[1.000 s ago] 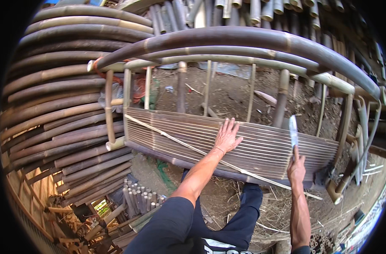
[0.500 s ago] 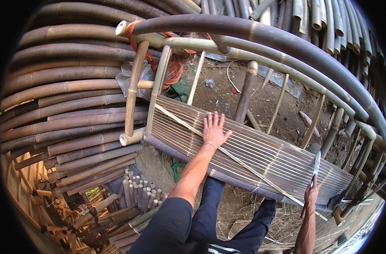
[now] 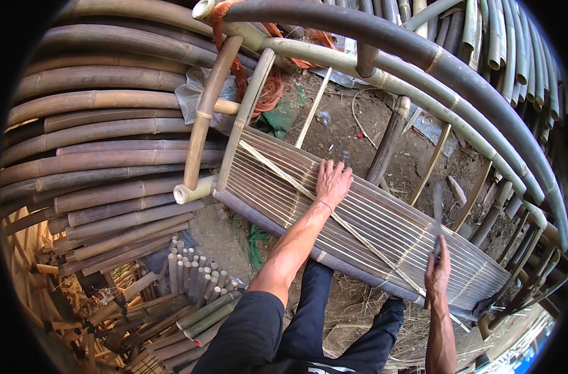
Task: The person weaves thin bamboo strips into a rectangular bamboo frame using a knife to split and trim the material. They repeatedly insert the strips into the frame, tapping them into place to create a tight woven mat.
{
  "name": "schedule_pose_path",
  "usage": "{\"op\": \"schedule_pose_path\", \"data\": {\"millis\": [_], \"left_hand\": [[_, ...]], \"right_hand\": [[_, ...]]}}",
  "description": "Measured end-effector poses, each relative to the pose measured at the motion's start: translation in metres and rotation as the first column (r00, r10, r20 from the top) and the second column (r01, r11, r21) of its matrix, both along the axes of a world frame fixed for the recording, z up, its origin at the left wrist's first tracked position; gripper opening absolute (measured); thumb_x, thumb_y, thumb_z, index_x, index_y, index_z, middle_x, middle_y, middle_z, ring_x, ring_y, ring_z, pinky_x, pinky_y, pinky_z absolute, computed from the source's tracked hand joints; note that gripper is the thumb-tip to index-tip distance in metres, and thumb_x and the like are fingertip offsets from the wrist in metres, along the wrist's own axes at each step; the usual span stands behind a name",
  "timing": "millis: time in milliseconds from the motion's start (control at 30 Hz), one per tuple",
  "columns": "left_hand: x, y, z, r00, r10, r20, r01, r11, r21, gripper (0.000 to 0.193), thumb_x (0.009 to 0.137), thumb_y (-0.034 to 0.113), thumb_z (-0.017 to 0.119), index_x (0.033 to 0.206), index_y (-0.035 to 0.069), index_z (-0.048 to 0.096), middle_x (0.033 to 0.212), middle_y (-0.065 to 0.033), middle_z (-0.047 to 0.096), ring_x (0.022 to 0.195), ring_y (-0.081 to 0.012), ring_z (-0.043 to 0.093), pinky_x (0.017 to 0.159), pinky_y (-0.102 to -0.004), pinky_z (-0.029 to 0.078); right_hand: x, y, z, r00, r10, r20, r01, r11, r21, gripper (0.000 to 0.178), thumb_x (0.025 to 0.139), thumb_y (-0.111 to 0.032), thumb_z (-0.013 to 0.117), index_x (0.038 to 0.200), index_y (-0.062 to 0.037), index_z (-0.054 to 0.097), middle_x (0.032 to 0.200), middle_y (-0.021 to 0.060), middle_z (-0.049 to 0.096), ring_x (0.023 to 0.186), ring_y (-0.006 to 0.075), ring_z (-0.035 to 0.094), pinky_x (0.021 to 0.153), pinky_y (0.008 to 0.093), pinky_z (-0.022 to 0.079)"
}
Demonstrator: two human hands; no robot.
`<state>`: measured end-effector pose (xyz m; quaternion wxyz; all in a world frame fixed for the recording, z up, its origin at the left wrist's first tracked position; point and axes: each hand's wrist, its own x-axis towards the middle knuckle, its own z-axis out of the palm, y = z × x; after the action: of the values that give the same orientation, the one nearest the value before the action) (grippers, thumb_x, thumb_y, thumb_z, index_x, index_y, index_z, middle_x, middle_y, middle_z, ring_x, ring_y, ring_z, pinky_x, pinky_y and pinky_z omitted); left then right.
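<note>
My left hand (image 3: 334, 185) rests at the far edge of a bamboo slat seat (image 3: 377, 215), fingers bent over that edge and fingertips partly hidden. The seat has narrow dark slats with pale gaps. A thin pale bamboo strip (image 3: 365, 240) lies diagonally across the slats and passes under my left wrist. In my right hand (image 3: 438, 271), closed round its handle, is a long knife (image 3: 438, 215). Its blade points away from me over the right part of the seat and is smeared by motion. The handle's end shows below the fist.
A curved bamboo rail (image 3: 340, 25) arches beyond the seat, with thin uprights under it. Bamboo poles (image 3: 109, 128) are stacked at left, and short cut pieces (image 3: 200, 271) stand below them. Orange twine (image 3: 268, 96) hangs near the left post. More poles (image 3: 514, 50) lie far right.
My left hand has gone from lying flat with spread fingers to bending them over the seat's far edge. My right hand and knife have shifted left and slightly away from me. The view has shifted.
</note>
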<state>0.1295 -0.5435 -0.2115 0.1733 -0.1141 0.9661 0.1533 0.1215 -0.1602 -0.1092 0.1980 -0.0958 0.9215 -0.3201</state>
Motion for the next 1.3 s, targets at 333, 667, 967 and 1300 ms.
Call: {"op": "schedule_pose_path", "data": {"millis": [333, 667, 967, 1300], "left_hand": [[0.036, -0.009, -0.016, 0.985, -0.031, -0.167, 0.051, 0.992, 0.114, 0.059, 0.093, 0.037, 0.057, 0.141, 0.006, 0.044, 0.148, -0.0211, 0.037, 0.142, -0.0393, 0.026, 0.116, -0.0492, 0.025], [0.023, -0.235, -0.036, 0.983, -0.047, 0.179, 0.045, 0.999, 0.013, 0.062, 0.086, 0.055, 0.060, 0.130, 0.011, 0.058, 0.139, -0.0107, 0.051, 0.138, -0.0321, 0.037, 0.116, -0.0520, 0.022], [0.018, -0.232, -0.028, 0.984, -0.047, 0.171, 0.043, 0.999, 0.028, 0.051, 0.086, 0.053, 0.062, 0.114, 0.011, 0.065, 0.111, -0.0112, 0.060, 0.118, -0.0310, 0.050, 0.112, -0.0547, 0.025], [0.019, -0.216, -0.032, 0.966, -0.222, -0.134, 0.188, 0.954, -0.232, 0.047, 0.092, 0.040, 0.059, 0.121, 0.004, 0.059, 0.127, -0.0173, 0.054, 0.121, -0.0363, 0.048, 0.107, -0.0510, 0.034]], "right_hand": [[0.030, -0.109, -0.006, 0.924, 0.143, 0.354, -0.285, 0.875, 0.391, 0.052, 0.096, -0.015, 0.052, 0.146, -0.0189, 0.039, 0.097, 0.0192, 0.053, 0.074, 0.0396, 0.063, 0.062, 0.0508, 0.052], [0.053, -0.117, -0.021, 0.939, -0.010, 0.343, -0.097, 0.951, 0.293, 0.059, 0.093, -0.011, 0.055, 0.148, -0.0206, 0.036, 0.101, 0.0210, 0.053, 0.084, 0.0419, 0.060, 0.073, 0.0499, 0.051], [0.056, -0.141, -0.025, 0.957, -0.086, 0.276, -0.004, 0.951, 0.309, 0.057, 0.093, -0.012, 0.057, 0.146, -0.0184, 0.039, 0.092, 0.0199, 0.054, 0.078, 0.0374, 0.059, 0.070, 0.0471, 0.049], [0.032, -0.128, -0.021, 0.929, -0.026, 0.370, -0.097, 0.946, 0.308, 0.055, 0.093, -0.013, 0.058, 0.145, -0.0199, 0.042, 0.097, 0.0201, 0.056, 0.080, 0.0377, 0.060, 0.073, 0.0468, 0.050]]}}
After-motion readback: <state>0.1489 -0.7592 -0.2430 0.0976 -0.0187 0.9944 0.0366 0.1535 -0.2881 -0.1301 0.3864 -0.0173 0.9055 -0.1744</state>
